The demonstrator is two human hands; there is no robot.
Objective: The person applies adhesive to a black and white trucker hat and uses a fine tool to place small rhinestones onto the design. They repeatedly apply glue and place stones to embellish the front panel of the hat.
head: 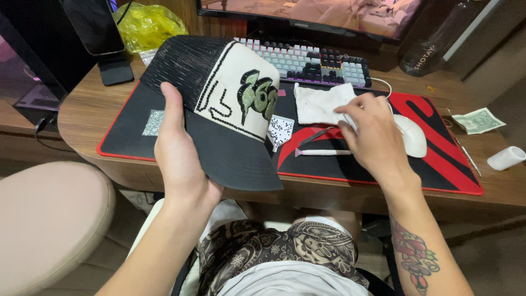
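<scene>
My left hand (178,148) grips a trucker cap (219,98) by its black brim, holding it over the desk's front edge. The cap has a cream front panel with a green beaded design, black bead outlines and black mesh sides. My right hand (372,134) hovers over the red and black desk mat (438,159), fingers bent near a white cloth (320,104). Whether those fingers pinch something small I cannot tell. A white stick tool (323,152), thin tweezers (315,136) and a small white tray of dark beads (281,130) lie between my hands.
A keyboard (312,63) and monitor stand at the back, a white mouse (411,134) right of my hand. A glittery square patch (153,122) lies on the mat's left. A banknote (478,120), white roll (507,158), yellow bag (145,24) and phone stand (104,38) sit around. A padded stool (49,219) stands left.
</scene>
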